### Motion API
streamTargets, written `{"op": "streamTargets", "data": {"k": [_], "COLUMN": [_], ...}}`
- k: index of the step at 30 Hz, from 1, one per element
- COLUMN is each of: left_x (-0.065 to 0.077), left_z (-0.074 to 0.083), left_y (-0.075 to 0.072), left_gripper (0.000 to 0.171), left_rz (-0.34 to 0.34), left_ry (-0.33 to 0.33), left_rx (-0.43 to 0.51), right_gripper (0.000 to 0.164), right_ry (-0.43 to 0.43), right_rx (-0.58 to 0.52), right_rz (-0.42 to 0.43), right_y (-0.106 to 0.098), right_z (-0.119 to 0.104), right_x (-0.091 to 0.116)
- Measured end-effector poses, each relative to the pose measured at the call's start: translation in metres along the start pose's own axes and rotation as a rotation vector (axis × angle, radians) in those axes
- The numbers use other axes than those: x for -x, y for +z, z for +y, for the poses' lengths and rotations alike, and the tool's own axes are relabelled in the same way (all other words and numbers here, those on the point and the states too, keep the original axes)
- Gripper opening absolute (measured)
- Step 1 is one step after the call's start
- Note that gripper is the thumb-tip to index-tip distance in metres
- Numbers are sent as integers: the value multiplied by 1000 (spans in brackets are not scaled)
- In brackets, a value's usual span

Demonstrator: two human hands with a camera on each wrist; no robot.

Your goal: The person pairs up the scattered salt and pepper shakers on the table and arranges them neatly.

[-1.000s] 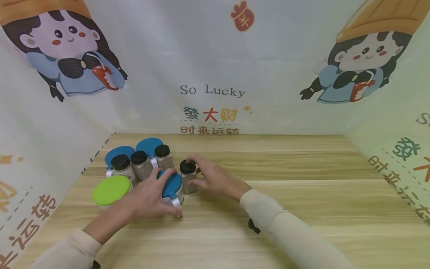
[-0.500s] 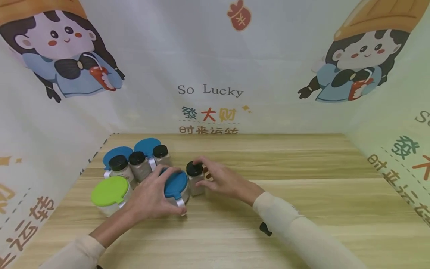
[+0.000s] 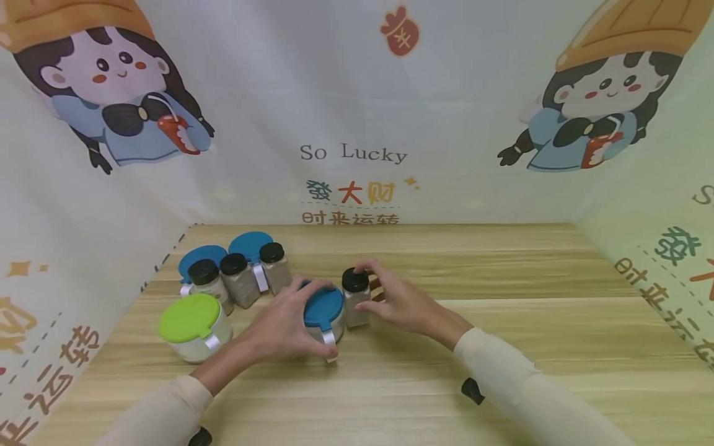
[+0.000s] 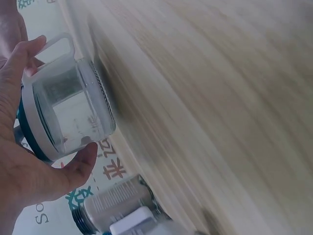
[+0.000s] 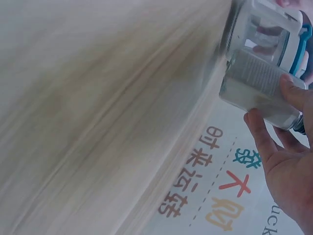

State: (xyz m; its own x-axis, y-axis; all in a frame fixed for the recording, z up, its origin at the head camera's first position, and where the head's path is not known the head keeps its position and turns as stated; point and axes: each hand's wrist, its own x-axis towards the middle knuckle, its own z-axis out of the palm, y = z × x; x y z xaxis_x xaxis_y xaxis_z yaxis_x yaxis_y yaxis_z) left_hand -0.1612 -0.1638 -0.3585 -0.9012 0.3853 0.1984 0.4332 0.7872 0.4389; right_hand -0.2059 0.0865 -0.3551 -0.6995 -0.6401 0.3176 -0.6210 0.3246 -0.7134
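My left hand point(image 3: 289, 319) grips a clear glass jar with a blue lid point(image 3: 325, 306) and a pale handle, fingers and thumb spread around its sides. In the left wrist view this glass jar point(image 4: 73, 112) looks see-through, its base at the tabletop. Just right of it, my right hand point(image 3: 409, 303) holds a square spice bottle with a black cap point(image 3: 356, 297) by thumb and fingers. The right wrist view shows the spice bottle point(image 5: 259, 85) upright against the table and close beside the jar; whether they touch, I cannot tell.
At the left stand a green-lidded jar point(image 3: 189, 319), two blue-lidded jars point(image 3: 202, 260) and three black-capped bottles point(image 3: 240, 282), close together. The wooden table point(image 3: 502, 279) runs back to a printed cloth backdrop point(image 3: 357, 93), which also hangs at both sides.
Both hands have moved right across the table with the blue-lidded jar and the spice bottle. The gap to the group on the left has widened, uncovering more of the green-lidded jar.
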Motion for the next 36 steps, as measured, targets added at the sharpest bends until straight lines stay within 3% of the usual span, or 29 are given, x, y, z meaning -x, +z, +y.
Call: {"op": "streamTargets", "data": {"k": [10, 19, 24, 30, 36], "left_x": [-18, -40, -58, -85, -105], "left_z": [11, 26, 37, 47, 55], "left_y": [8, 20, 29, 32, 35], "left_gripper": [99, 97, 95, 94, 94], "left_rz": [-17, -61, -84, -74, -130], "left_ry": [67, 98, 115, 181, 190], "left_rx": [19, 57, 100, 144, 225], "right_gripper": [55, 55, 55, 54, 55], "right_ry": [-18, 16, 66, 107, 154], "right_rx": [89, 66, 56, 56, 48], "right_rz": [26, 73, 104, 151, 209], "right_y": [-15, -29, -42, -61, -73], "right_z": [6, 18, 25, 34, 44], "right_x": [21, 39, 50, 56, 64]}}
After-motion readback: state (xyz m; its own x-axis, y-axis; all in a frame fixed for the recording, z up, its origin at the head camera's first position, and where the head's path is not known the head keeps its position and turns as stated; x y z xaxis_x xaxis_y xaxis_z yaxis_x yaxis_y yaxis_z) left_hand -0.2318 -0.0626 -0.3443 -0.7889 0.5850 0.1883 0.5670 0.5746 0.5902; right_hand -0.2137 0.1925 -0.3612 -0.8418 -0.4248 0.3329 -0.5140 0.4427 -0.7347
